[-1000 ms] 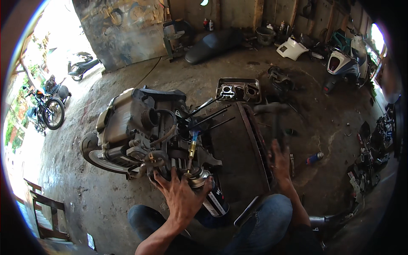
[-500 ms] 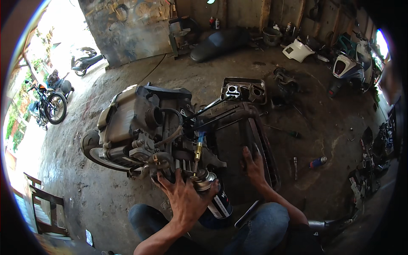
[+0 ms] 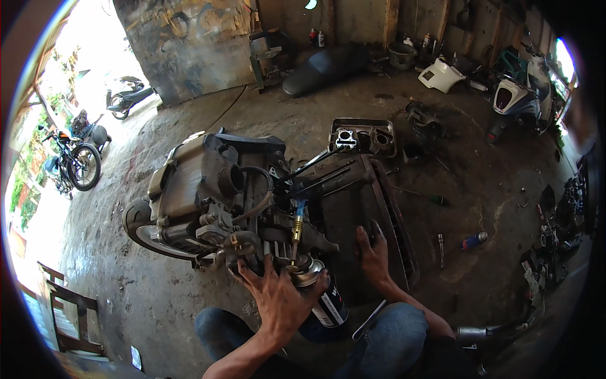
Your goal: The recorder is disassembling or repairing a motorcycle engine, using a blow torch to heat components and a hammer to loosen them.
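My left hand [image 3: 281,300] grips a gas torch, its thumb against the upright can [image 3: 329,304] and its other fingers reaching toward the engine. From the torch's brass nozzle [image 3: 297,230] a blue flame points away from me, into the dark metal parts of a grimy scooter engine unit [image 3: 202,180] with a wheel at its left. My right hand [image 3: 374,260] hovers over or rests on a dark panel [image 3: 344,215] right of the flame, thumb and fingers stretched apart. Nothing shows in its grasp; contact with the panel I cannot tell.
Beyond the engine sits a metal tray [image 3: 392,140] with an engine cylinder [image 3: 345,139]. On the floor at right lie a green-handled screwdriver [image 3: 437,199], a socket tool [image 3: 440,251] and a blue spray can [image 3: 473,240]. A phone [image 3: 368,320] lies by my right knee; a black seat [image 3: 325,68] stands farther back.
The whole view has shifted slightly. My left hand keeps the lit torch aimed at about the same spot; my right hand's thumb and fingers have spread a little more.
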Available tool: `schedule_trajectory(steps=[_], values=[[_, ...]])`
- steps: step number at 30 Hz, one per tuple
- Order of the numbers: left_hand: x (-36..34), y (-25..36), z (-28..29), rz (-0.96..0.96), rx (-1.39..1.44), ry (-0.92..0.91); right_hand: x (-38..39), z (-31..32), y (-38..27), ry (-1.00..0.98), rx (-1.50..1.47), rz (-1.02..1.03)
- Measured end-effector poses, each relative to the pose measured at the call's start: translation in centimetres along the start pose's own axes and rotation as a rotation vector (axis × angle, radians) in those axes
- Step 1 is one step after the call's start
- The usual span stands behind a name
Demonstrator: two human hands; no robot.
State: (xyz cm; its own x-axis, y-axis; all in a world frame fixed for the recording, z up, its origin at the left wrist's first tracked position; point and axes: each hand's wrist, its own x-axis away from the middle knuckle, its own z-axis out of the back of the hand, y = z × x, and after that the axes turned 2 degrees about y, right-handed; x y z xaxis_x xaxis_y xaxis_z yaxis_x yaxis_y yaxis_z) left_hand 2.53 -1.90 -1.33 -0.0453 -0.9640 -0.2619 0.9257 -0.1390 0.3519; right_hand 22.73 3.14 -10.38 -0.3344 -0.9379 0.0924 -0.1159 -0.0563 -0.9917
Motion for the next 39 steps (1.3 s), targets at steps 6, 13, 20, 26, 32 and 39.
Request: schedule_trajectory(steps=[6, 13, 20, 26, 32, 39], values=[[-0.2, 0.4, 0.1, 0.002, -0.029, -0.006, 0.1, 0.0, 0.1, 0.109, -0.253, -0.007], [-0.2, 0.0, 0.3, -0.023, -0.021, -0.012, -0.3, 0.3, -0.1, 0.088, -0.149, -0.066], [0.0, -0.1, 0.0, 0.008, -0.063, 0.019, -0.6, -0.5, 2.6, 0.058, -0.019, 0.034], [0.0, 0.0, 0.1, -0.017, -0.029, -0.007, 0.1, 0.2, 0.6, 0.086, -0.192, -0.137], [-0.2, 0.1, 0.5, 0.014, -0.027, -0.042, -0.1, -0.9, 1.6, 0.043, -0.08, -0.023], [0.0, 0.2, 0.5, 0.017, -0.026, -0.056, 0.8, -1.2, 0.5, 0.02, 0.155, 0.021]])
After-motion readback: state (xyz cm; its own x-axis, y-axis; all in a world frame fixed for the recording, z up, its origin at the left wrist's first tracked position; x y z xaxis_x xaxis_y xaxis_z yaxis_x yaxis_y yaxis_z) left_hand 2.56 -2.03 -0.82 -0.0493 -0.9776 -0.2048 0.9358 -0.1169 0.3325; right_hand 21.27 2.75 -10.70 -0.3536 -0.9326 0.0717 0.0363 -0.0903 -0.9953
